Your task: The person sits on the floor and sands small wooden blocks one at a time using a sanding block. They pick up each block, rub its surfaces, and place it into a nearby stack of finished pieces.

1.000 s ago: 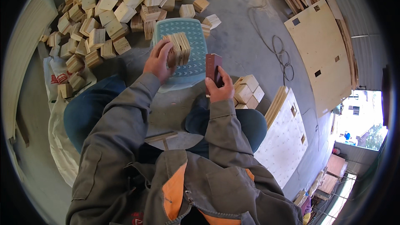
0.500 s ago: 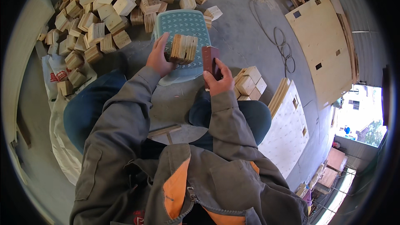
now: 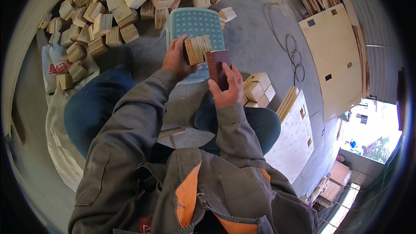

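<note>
My left hand (image 3: 178, 59) is closed round the left side of a plywood block (image 3: 198, 48) whose layered edges face up. The block is over the front part of a pale green plastic stool (image 3: 195, 19); I cannot tell if it rests on it. In my right hand (image 3: 229, 87) is a reddish-brown sanding block (image 3: 217, 67), gripped between thumb and fingers. Its upper left edge meets or overlaps the right side of the plywood block. Fingertips of the left hand are partly hidden behind the plywood.
A heap of loose plywood blocks (image 3: 123, 13) lies beyond the stool at the left. Another stack of blocks (image 3: 259, 87) stands by my right knee, next to a pale board (image 3: 292, 136). A cable (image 3: 294, 56) coils on the floor; a large plywood sheet (image 3: 336, 60) lies at right.
The left hand has moved slightly right and up with the plywood block, now tilted. The sanding block has come against or over its right side; before, a gap parted them.
</note>
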Available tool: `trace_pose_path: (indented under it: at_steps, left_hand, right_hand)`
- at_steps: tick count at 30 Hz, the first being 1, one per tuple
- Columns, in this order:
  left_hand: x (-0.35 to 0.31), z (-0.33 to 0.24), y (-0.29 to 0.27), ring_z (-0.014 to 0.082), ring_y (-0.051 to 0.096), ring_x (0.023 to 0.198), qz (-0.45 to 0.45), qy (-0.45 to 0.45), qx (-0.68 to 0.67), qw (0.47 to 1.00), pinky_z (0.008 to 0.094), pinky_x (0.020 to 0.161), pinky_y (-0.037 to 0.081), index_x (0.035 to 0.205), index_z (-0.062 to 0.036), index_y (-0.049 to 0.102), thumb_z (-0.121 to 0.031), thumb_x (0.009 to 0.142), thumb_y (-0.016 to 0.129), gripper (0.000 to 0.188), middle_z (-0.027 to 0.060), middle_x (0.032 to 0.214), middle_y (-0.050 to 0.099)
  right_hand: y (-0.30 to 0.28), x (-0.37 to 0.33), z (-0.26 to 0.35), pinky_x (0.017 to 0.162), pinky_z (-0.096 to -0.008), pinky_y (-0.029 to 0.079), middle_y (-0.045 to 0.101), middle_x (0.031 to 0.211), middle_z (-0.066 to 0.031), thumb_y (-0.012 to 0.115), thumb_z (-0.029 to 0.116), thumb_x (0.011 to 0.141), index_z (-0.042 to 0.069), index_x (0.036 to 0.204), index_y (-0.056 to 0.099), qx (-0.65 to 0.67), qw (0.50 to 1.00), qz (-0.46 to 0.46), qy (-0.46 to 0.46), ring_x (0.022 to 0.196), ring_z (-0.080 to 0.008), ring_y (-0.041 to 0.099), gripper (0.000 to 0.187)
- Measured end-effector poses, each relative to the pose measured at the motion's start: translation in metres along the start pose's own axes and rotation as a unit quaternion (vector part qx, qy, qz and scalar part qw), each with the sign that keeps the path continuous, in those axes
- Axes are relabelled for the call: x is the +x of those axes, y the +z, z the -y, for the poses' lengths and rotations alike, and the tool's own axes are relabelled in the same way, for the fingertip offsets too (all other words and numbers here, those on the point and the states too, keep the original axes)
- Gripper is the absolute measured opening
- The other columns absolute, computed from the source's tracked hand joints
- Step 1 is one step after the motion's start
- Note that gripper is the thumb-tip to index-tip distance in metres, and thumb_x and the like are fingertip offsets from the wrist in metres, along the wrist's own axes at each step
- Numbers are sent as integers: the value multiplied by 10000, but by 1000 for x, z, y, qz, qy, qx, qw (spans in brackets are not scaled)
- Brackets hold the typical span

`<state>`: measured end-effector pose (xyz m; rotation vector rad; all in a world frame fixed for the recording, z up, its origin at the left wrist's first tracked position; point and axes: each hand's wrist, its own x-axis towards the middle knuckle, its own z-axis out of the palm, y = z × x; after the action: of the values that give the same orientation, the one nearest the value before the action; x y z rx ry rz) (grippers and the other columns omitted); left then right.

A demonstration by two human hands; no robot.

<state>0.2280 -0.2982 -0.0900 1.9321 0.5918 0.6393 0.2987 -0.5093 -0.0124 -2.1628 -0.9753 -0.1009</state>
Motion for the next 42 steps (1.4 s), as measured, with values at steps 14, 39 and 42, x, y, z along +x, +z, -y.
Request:
trace_pose_path:
  at_steps: [14, 39, 42]
  left_hand:
    - [2, 15, 10, 422, 642, 1241, -28, 15, -31, 999, 471, 1032, 556, 1470, -98, 484, -197, 635, 974, 973, 193, 1345, 636]
    - [8, 30, 27, 272, 588, 789, -54, 135, -58, 988, 417, 690, 501, 1119, -44, 610, -34, 979, 688, 160, 133, 934, 599]
    - [7, 30, 27, 274, 603, 856, -37, 120, -82, 989, 417, 747, 516, 1154, -40, 611, -56, 963, 725, 223, 131, 999, 614]
  right_hand:
    - [36, 51, 18, 1097, -562, 481, 555, 1457, -272, 874, 221, 806, 157, 1416, 702, -128, 988, 36, -76, 1291, -478, 571, 637]
    - [15, 8, 28, 1105, -567, 470, 525, 1485, -293, 873, 226, 813, 139, 1453, 681, -120, 987, 62, -81, 1309, -481, 554, 674]
    - [37, 45, 26, 1108, -563, 473, 563, 1450, -277, 871, 222, 802, 160, 1430, 702, -136, 985, 46, -93, 1297, -475, 571, 653]
